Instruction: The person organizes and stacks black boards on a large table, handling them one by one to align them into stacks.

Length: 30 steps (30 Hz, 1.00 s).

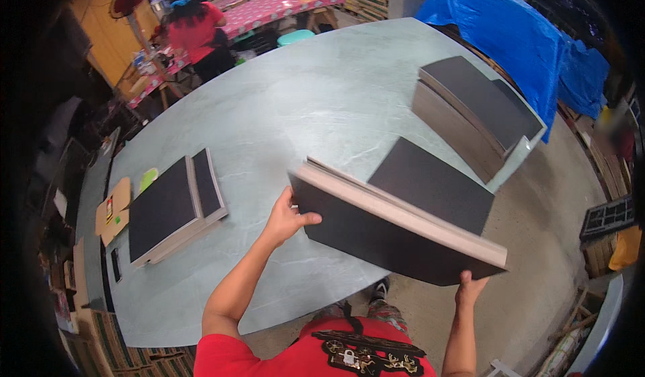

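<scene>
A thick stack of black-faced sheets with pale beige edges is held up on its long side, tilted, above the table's near edge. My left hand grips its left end, thumb on the black face. At the lower right corner my right hand is closed on the same stack; its fingers are partly hidden behind. Just beyond lies a flat black sheet or thin pile, partly covered by the held stack. A taller stack of the same sheets stands at the table's far right. Another black-topped pile lies to the left.
The pale green table has a curved look. On its left are an opened cardboard piece, a green scrap and a dark slim object. A blue tarp covers something behind. Another person in red is at a pink-covered table.
</scene>
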Tool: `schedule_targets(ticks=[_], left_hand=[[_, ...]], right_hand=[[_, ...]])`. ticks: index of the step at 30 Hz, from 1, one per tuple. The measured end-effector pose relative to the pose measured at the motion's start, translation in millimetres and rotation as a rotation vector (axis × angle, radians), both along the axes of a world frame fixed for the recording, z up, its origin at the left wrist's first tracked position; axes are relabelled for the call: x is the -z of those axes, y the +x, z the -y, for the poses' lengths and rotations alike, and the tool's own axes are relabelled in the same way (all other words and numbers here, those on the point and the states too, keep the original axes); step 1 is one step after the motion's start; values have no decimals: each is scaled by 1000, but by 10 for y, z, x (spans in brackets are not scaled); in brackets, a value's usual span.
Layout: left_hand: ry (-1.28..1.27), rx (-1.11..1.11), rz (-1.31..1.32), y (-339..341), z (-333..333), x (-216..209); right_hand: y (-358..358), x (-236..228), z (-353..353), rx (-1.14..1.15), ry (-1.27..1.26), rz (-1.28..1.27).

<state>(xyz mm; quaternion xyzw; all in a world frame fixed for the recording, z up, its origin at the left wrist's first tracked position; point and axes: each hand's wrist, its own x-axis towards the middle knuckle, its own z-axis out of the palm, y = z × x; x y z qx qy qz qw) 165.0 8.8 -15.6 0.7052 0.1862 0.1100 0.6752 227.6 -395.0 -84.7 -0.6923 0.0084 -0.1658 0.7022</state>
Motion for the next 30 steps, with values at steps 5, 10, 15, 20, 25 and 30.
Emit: schedule_targets(ticks=[5, 10, 15, 20, 25, 30], left_hand=[[47, 112, 47, -507, -210, -17], [147, -11, 12, -566, -64, -182], [150, 88, 101, -683, -220, -134], [120, 136, 19, -674, -274, 16], [280, 25, 20, -794, -280, -60], [447, -382, 42, -921, -40, -176]], right_hand=[[-78, -457, -274, -414, -15, 69], [-218, -236, -11, -333, -68, -211], [379, -1154, 58, -1247, -407, -384], [1084, -2085, -678, -1535, -530, -279], [988, -2052, -2469, -1843, -1026, 166], [546, -1574, -3515, -2043, -591, 472]])
